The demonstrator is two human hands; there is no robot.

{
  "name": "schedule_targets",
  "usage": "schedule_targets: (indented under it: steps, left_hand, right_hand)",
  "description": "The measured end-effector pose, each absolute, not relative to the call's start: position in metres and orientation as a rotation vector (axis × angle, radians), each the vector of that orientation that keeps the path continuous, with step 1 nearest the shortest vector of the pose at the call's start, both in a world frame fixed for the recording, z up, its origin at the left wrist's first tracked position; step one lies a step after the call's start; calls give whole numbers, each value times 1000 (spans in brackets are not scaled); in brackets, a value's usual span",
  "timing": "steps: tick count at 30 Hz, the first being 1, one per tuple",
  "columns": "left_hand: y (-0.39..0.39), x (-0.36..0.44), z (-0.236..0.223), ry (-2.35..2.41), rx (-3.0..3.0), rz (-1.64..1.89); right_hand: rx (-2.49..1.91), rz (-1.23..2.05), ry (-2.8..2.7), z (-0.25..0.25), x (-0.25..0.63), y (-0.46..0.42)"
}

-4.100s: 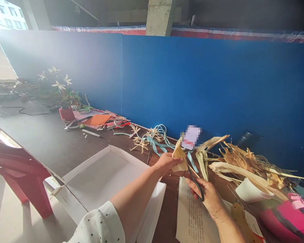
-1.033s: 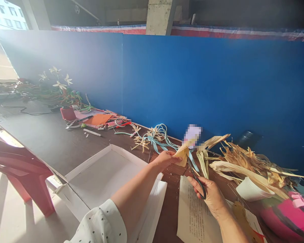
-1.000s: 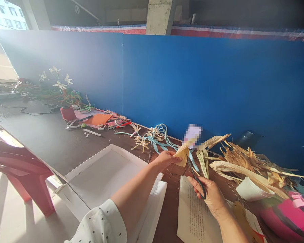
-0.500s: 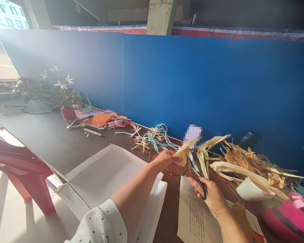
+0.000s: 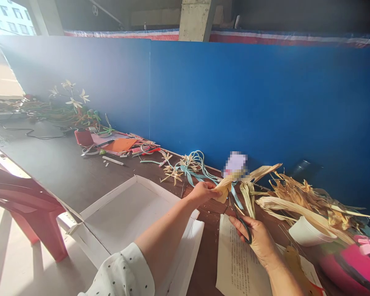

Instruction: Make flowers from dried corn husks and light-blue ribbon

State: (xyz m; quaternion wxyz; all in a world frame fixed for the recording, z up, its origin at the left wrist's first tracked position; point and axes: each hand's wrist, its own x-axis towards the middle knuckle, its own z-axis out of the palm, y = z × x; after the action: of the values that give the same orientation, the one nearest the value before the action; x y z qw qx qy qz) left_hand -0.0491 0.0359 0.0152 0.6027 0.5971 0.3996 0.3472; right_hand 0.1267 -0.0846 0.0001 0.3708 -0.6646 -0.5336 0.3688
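Observation:
My left hand (image 5: 205, 191) pinches a pale piece of dried corn husk (image 5: 224, 192) above the dark table. In my right hand (image 5: 255, 235) is a pair of black-handled scissors (image 5: 244, 227), fingers wrapped round the handles. Their blades point up and meet the lower right edge of the husk piece; whether they cut into it I cannot make out. Under the right hand lie printed pages (image 5: 234, 263). More dried husks (image 5: 296, 193) are heaped to the right, beside a white cup (image 5: 311, 231).
A shallow white cardboard tray (image 5: 137, 179) lies left of my arm. Husk flowers (image 5: 174, 176) with pale blue cords rest along the blue partition (image 5: 265, 102). A red thread spool (image 5: 83, 137), orange paper (image 5: 121, 145) and a red chair (image 5: 27, 209) are farther left. Something bright pink (image 5: 348, 267) is at lower right.
Both hands stay in nearly the same place. The scissors' handles look slightly farther apart now, with the blades still at the husk piece.

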Motion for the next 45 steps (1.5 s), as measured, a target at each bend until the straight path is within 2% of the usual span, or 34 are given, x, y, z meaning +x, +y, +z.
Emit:
schedule_targets:
  steps: [17,30,45]
  left_hand:
    - [38,-50,17,922,1462,773]
    - [32,-33,6,919,1348,954]
    - [29,-34,10,875,1374,974]
  right_hand:
    - [-1699,907,-1304,9,119,-86]
    - [-1508,1113,-1335,5,114,-84]
    - [-1598,1015,-1433,5,117,-85]
